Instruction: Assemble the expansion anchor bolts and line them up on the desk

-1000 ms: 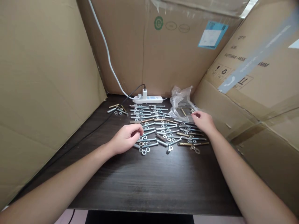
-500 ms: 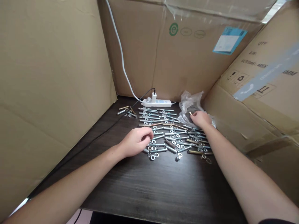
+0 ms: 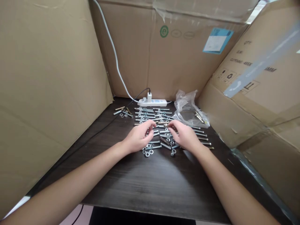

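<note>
My right hand is over the middle of the rows of hardware, its fingers pinched on a bolt that points left. The bolt's brassy end shows by the fingertips. My left hand hovers facing it, thumb and forefinger curved with a gap between them. That bolt's tip comes close to the left fingertips; whether they touch I cannot tell. Beneath both hands lie rows of silver bolts with nuts and washers. Part of the rows is hidden by the hands.
A clear plastic bag with several bolts on it lies at the back right. Behind the rows is a white power strip. A black cable crosses the left of the dark table. Cardboard walls enclose it.
My right hand has moved left from the plastic bag to the middle, bringing the bolt towards my left hand. My left hand has stayed over the rows, its thumb and forefinger now further apart.
</note>
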`<state>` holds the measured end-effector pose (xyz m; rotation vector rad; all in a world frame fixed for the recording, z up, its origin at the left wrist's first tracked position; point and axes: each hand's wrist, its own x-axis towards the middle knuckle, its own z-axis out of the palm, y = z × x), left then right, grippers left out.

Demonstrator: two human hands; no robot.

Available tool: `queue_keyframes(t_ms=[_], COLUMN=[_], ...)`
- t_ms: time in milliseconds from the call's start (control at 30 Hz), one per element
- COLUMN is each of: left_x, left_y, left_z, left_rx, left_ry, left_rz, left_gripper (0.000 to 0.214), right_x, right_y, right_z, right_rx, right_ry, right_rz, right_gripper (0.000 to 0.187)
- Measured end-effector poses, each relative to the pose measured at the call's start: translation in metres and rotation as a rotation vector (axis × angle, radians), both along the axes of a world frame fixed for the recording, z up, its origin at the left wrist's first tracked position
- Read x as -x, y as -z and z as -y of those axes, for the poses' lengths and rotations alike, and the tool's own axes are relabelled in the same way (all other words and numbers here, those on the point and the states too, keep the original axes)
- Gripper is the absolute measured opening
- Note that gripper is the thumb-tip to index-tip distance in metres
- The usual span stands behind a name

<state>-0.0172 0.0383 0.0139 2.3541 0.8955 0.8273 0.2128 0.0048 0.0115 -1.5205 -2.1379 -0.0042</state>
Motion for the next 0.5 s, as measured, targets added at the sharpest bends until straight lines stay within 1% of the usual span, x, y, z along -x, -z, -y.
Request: queue_keyframes(t_ms=[100,200,333,500], left_x=[-0.016,-0.025,-0.024,-0.018], left_y=[-0.008,-0.011,-0.003,0.008], left_z=[-0.004,-0.008,-0.008,-0.008], left_rx=[-0.084,-0.140,-0.181,-0.236], left_ry=[0.023,0.016,0.031,0.100], left_rz=[-0.120,-0.183,-0.215,-0.227], left_gripper=[0.025,0.024,0.019,0.019], right_x=[0.013,0.018,0.019,0.022], right_y=[-0.003,-0.005,-0.003,0.004], right_z=[0.000,0.000,0.007,0.016], right_rx=[0.006,-0.013,-0.005,0.120], right_ry=[-0.076,-0.083,-0.082,-0.099], right_rz=[-0.013,-0.048,-0.044,-0.063], right_gripper=[0.013,0.013,0.014,0.021])
